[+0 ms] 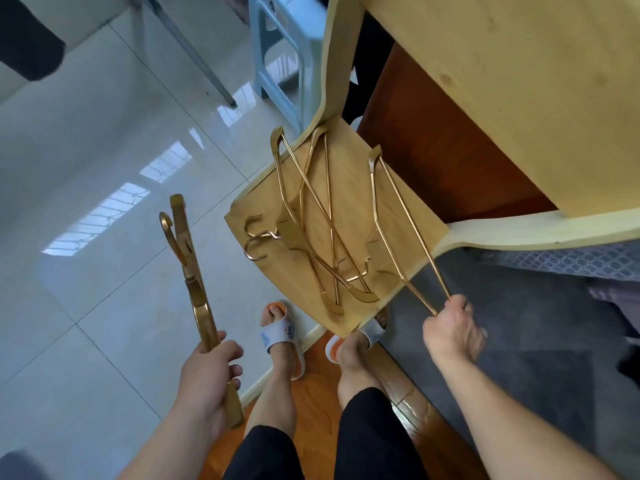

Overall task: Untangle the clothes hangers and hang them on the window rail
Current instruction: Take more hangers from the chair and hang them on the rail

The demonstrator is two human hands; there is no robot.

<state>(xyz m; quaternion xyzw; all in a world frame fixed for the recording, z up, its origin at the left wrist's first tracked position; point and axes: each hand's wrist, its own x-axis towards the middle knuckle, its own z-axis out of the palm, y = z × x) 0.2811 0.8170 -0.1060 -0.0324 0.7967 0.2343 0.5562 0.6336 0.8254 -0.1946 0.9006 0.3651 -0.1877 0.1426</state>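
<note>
The left hand (207, 372) is clenched around the near end of a gold metal clothes hanger (194, 285). That hanger runs up and away from the grip over the pale tiled floor (104, 140), its hook curling at the far end, well clear of the chair.

The right hand (453, 327) pinches the near corner of a second gold metal hanger (391, 223), where its two thin bars meet. From the grip this hanger stretches away and to the left across the right side of the light wooden chair seat (349, 174), its far shoulder tip reaching the seat's far right edge.

A tangle of gold hangers (311, 233) lies on the seat, left of the one held by the right hand. Their bars cross each other, and two hooks point toward the seat's left edge. How many are in the pile cannot be told.

The chair's curved backrest (332, 64) rises at the far side, with a pale blue plastic stool (277, 53) behind it. A pale wooden counter (502, 81) fills the far right. The person's feet in grey and orange slippers (280, 337) stand at the near edge of the seat.
</note>
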